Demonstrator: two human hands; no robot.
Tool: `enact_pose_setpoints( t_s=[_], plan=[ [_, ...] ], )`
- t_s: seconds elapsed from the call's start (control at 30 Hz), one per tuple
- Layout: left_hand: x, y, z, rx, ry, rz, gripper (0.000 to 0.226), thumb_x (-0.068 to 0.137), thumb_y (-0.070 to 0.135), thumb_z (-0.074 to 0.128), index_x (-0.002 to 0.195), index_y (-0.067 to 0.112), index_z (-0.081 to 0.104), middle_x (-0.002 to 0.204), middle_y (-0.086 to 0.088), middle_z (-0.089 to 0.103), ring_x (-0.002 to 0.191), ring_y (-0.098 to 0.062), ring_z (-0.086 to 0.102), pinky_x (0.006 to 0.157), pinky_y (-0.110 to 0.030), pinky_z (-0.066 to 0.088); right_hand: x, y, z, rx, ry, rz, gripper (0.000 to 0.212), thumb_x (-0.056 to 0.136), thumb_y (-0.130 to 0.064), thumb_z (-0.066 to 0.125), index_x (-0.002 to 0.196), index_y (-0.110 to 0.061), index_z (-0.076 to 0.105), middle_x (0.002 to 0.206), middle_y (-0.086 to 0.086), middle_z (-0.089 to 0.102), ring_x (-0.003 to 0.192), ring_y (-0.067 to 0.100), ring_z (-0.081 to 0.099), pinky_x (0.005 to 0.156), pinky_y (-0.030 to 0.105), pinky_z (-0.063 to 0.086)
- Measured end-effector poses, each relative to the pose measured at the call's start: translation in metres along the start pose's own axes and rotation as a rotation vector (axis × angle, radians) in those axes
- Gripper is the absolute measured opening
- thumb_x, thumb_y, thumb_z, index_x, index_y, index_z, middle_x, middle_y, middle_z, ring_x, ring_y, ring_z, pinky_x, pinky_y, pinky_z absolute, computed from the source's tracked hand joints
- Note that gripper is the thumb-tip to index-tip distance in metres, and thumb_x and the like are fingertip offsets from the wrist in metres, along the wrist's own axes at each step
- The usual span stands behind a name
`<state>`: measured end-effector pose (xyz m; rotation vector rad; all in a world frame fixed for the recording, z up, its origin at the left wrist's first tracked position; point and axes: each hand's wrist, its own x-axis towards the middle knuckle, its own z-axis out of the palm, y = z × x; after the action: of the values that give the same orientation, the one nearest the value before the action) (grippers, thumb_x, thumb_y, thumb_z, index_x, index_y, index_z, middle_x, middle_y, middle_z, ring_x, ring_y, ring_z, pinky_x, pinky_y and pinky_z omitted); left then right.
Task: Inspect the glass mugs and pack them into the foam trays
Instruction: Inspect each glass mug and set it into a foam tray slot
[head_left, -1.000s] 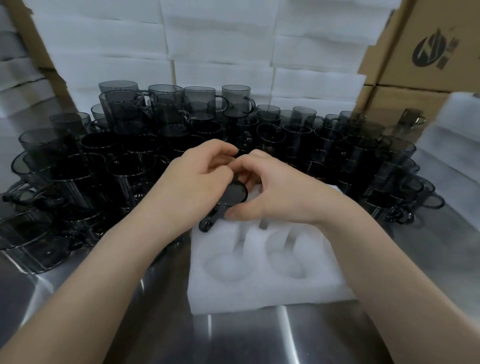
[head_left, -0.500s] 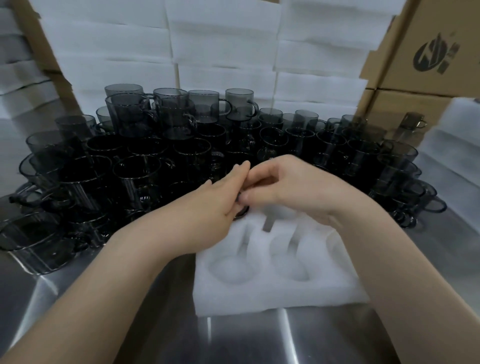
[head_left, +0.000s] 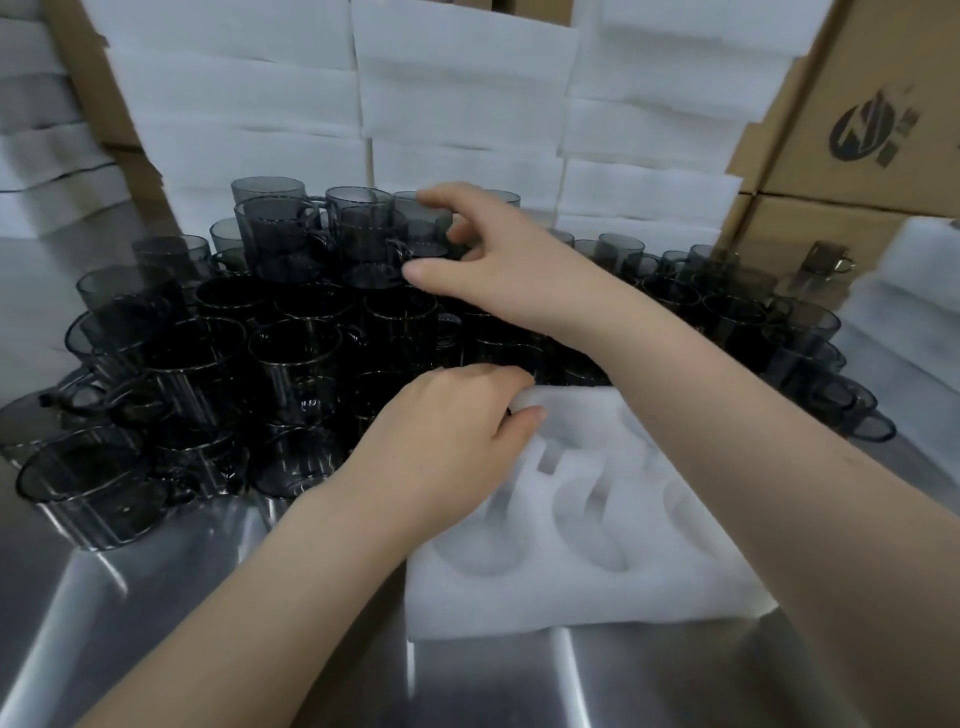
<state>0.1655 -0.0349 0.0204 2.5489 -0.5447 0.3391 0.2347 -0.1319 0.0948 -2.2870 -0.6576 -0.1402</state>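
Many smoky dark glass mugs (head_left: 291, 353) stand packed together on the steel table, some stacked two high at the back. A white foam tray (head_left: 597, 587) with round pockets lies in front of them. My left hand (head_left: 457, 431) is at the tray's far left corner, fingers curled over the foam edge and thumb against it. A dark sliver shows under the palm; whatever sits in that pocket is hidden. My right hand (head_left: 498, 260) reaches out over the mugs, thumb and fingers spread around a stacked mug (head_left: 423, 228) without clearly gripping it.
Stacks of white foam trays (head_left: 457, 104) wall off the back. Cardboard boxes (head_left: 857, 130) rise at the right, with more foam (head_left: 909, 312) below them. One brownish mug (head_left: 826, 265) stands apart at the far right. Bare steel table (head_left: 208, 597) shows at the near left.
Both hands held a mug over the tray and lowered it into the far left pocket. The right hand has since let go and reached out to the stacked mugs.
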Motion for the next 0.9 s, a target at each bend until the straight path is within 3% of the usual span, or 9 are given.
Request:
enact_pose_setpoints(
  t_s=[0.1, 0.23, 0.37, 0.53, 0.63, 0.7, 0.77, 0.83, 0.9],
  plan=[
    [0.000, 0.000, 0.003, 0.028, 0.015, 0.048, 0.032, 0.097, 0.035, 0.046, 0.112, 0.012, 0.063, 0.111, -0.001, 0.066, 0.101, -0.019, 0.059, 0.089, -0.037, 0.045, 0.017, -0.006, 0.013, -0.074, 0.034, -0.044, 0.065, 0.087, -0.041, 0.069, 0.144, -0.024, 0.044, 0.130, -0.010, 0.054, 0.123, 0.009, 0.047, 0.085, 0.011, 0.030],
    [0.001, 0.000, 0.002, 0.022, 0.013, 0.034, 0.030, 0.094, 0.036, 0.044, 0.102, 0.014, 0.063, 0.093, 0.004, 0.063, 0.085, -0.015, 0.058, 0.077, -0.036, 0.047, 0.029, -0.008, 0.025, -0.184, 0.105, -0.084, 0.040, 0.086, -0.036, 0.070, 0.124, -0.025, 0.064, 0.099, -0.014, 0.054, 0.109, 0.012, 0.056, 0.091, 0.024, 0.043],
    [0.002, -0.002, 0.003, 0.019, -0.002, 0.038, 0.028, 0.095, 0.037, 0.045, 0.104, 0.018, 0.063, 0.091, 0.007, 0.061, 0.085, -0.012, 0.057, 0.077, -0.033, 0.047, 0.032, -0.003, 0.027, -0.131, 0.208, -0.087, 0.010, 0.086, -0.024, 0.070, 0.095, -0.021, 0.071, 0.072, -0.018, 0.051, 0.083, 0.008, 0.055, 0.081, 0.025, 0.048],
    [0.004, -0.008, 0.004, -0.010, -0.016, 0.038, 0.038, 0.094, 0.043, 0.048, 0.125, 0.025, 0.060, 0.115, 0.010, 0.063, 0.104, -0.010, 0.058, 0.089, -0.033, 0.048, 0.022, -0.002, 0.016, 0.019, 0.292, -0.025, 0.007, 0.085, -0.021, 0.072, 0.081, -0.022, 0.066, 0.071, -0.010, 0.061, 0.076, 0.011, 0.060, 0.073, 0.016, 0.045],
    [0.004, -0.009, 0.004, -0.041, -0.005, -0.002, 0.033, 0.088, 0.047, 0.052, 0.114, 0.028, 0.057, 0.105, 0.012, 0.062, 0.096, -0.010, 0.058, 0.084, -0.037, 0.051, 0.003, 0.000, -0.002, 0.298, 0.288, 0.069, 0.010, 0.089, -0.017, 0.068, 0.082, -0.019, 0.061, 0.085, 0.010, 0.068, 0.081, 0.027, 0.069, 0.077, 0.033, 0.056],
    [0.006, -0.008, 0.004, -0.140, 0.111, -0.060, 0.023, 0.085, 0.041, 0.062, 0.098, 0.025, 0.052, 0.095, 0.010, 0.062, 0.087, -0.012, 0.060, 0.079, -0.039, 0.051, -0.015, 0.005, -0.015, 0.490, 0.227, 0.125, 0.010, 0.092, -0.014, 0.065, 0.084, -0.015, 0.059, 0.093, 0.019, 0.068, 0.082, 0.031, 0.071, 0.072, 0.036, 0.059],
    [0.006, -0.005, 0.002, -0.340, 0.326, -0.144, 0.027, 0.081, 0.030, 0.071, 0.084, 0.023, 0.045, 0.086, 0.004, 0.064, 0.076, -0.010, 0.061, 0.072, -0.028, 0.052, -0.033, 0.012, -0.024, 0.538, 0.204, 0.157, 0.009, 0.090, -0.014, 0.068, 0.083, -0.012, 0.062, 0.097, 0.023, 0.070, 0.079, 0.028, 0.071, 0.070, 0.034, 0.059],
    [0.007, -0.002, -0.002, -0.510, 0.468, -0.186, 0.039, 0.076, 0.027, 0.078, 0.085, 0.026, 0.040, 0.086, 0.004, 0.065, 0.068, -0.002, 0.063, 0.060, -0.013, 0.047, -0.049, 0.021, -0.026, 0.514, 0.197, 0.163, 0.010, 0.086, -0.014, 0.072, 0.082, -0.008, 0.065, 0.087, 0.019, 0.070, 0.073, 0.020, 0.067, 0.065, 0.031, 0.060],
    [0.007, 0.002, -0.005, -0.647, 0.430, -0.173, 0.056, 0.066, 0.033, 0.084, 0.100, 0.031, 0.039, 0.098, 0.010, 0.062, 0.074, 0.000, 0.067, 0.064, -0.012, 0.050, -0.059, 0.027, -0.021, 0.531, 0.179, 0.151, 0.011, 0.083, -0.011, 0.074, 0.088, -0.008, 0.064, 0.084, 0.013, 0.066, 0.069, 0.017, 0.066, 0.060, 0.028, 0.057]
  ],
)
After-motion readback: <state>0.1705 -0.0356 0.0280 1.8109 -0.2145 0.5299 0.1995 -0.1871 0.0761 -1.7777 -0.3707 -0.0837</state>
